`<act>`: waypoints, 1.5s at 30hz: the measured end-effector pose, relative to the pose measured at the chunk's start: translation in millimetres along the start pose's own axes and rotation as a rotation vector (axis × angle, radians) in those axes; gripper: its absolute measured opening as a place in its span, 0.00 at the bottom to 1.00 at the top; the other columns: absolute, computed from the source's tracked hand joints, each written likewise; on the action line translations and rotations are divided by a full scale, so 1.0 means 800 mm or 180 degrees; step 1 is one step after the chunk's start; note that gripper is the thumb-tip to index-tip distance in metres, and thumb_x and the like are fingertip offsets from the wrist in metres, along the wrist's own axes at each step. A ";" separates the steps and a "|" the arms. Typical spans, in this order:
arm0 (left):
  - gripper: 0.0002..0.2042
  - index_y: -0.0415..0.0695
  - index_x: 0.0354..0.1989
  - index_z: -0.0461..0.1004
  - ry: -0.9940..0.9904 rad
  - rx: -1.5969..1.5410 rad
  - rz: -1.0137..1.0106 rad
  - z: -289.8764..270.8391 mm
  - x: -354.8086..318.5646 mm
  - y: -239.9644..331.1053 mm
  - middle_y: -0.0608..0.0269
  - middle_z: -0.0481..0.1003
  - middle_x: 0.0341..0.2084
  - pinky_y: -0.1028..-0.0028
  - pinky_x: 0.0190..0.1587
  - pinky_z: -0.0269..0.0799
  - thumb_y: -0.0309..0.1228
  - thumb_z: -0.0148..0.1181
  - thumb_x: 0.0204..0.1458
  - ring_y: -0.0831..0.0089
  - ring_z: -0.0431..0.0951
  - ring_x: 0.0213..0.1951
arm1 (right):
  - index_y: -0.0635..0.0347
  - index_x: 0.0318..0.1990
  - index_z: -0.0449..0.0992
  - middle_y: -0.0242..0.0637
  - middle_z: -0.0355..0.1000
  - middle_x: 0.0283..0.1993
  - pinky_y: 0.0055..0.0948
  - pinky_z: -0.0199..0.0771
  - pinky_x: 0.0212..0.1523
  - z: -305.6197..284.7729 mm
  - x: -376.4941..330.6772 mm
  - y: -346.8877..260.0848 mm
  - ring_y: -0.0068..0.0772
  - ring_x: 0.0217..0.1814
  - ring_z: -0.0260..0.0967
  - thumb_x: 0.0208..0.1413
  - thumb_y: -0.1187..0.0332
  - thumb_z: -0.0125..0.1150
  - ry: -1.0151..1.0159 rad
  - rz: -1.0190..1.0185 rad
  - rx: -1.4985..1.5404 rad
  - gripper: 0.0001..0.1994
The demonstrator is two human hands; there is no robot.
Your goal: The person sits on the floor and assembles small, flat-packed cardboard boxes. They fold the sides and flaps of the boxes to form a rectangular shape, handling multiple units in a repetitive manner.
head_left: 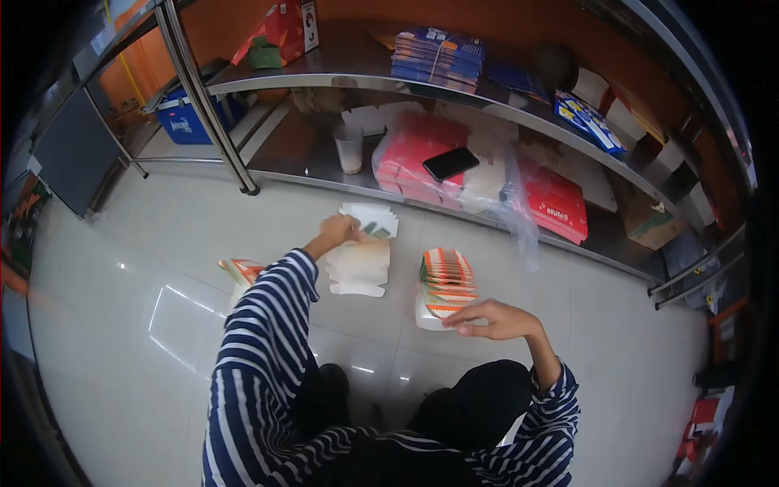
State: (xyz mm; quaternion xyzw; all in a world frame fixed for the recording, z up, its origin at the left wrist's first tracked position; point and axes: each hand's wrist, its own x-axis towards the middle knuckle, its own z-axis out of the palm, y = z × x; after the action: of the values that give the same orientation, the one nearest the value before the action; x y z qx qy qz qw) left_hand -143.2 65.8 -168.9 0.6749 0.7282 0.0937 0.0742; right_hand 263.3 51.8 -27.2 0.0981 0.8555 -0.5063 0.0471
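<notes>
My left hand (334, 233) is over the left edge of an unfolded flat carton (357, 270), pale inside, lying on the tiled floor. Its fingers look curled and slightly blurred; what they grip, if anything, I cannot make out. Beside them shows a small green and white patch (376, 230) on the carton's far part. To the right stands a row of orange-and-white printed cartons (446, 276), packed side by side. My right hand (501, 320) reaches to its near end, fingers stretched and thumb apart. Partly behind my left sleeve lies another orange-and-white carton (242, 270).
Ahead runs a metal shelf rack (349, 81). Its lower shelf holds a plastic cup (350, 149), red packs in plastic (422, 146) and a black phone (450, 164). Blue bundled cartons (438, 58) lie above. A blue cooler box (188, 118) stands left.
</notes>
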 end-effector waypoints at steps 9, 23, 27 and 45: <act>0.09 0.46 0.36 0.77 0.2178 -0.1454 0.1118 -0.223 -0.102 0.140 0.58 0.69 0.16 0.70 0.23 0.62 0.32 0.59 0.47 0.62 0.70 0.20 | 0.61 0.52 0.66 0.40 0.67 0.48 0.34 0.54 0.58 -0.015 0.111 -0.079 0.38 0.51 0.62 0.52 0.65 0.56 0.3690 -0.0825 -0.1004 0.20; 0.15 0.42 0.38 0.77 0.3240 -0.1624 0.1170 -0.234 -0.182 0.196 0.69 0.67 0.14 0.75 0.26 0.56 0.28 0.65 0.38 0.75 0.65 0.19 | 0.58 0.35 0.73 0.31 0.66 0.30 0.29 0.56 0.32 0.022 0.130 -0.109 0.31 0.30 0.59 0.36 0.78 0.65 0.4111 -0.2429 -0.1788 0.14; 0.13 0.40 0.34 0.77 0.2697 -0.2040 0.1051 -0.238 -0.198 0.208 0.66 0.70 0.19 0.74 0.34 0.56 0.26 0.64 0.35 0.74 0.66 0.25 | 0.46 0.37 0.73 0.24 0.62 0.30 0.36 0.49 0.36 0.024 0.100 -0.117 0.29 0.30 0.54 0.30 0.69 0.67 0.3960 -0.2474 -0.3238 0.19; 0.13 0.49 0.32 0.79 0.1796 -0.1700 0.1282 -0.232 -0.200 0.227 0.73 0.67 0.21 0.72 0.37 0.48 0.25 0.62 0.34 0.76 0.62 0.31 | 0.49 0.31 0.75 0.22 0.63 0.30 0.34 0.43 0.37 0.033 0.086 -0.105 0.28 0.31 0.54 0.31 0.67 0.67 0.3969 -0.1916 -0.2946 0.14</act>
State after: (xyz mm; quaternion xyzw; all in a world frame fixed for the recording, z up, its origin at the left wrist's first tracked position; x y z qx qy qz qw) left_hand 1.4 -87.3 51.4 0.7085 0.5241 0.4720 0.0245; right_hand 177.4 -2.5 19.8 0.0983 0.8361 0.0528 -0.5371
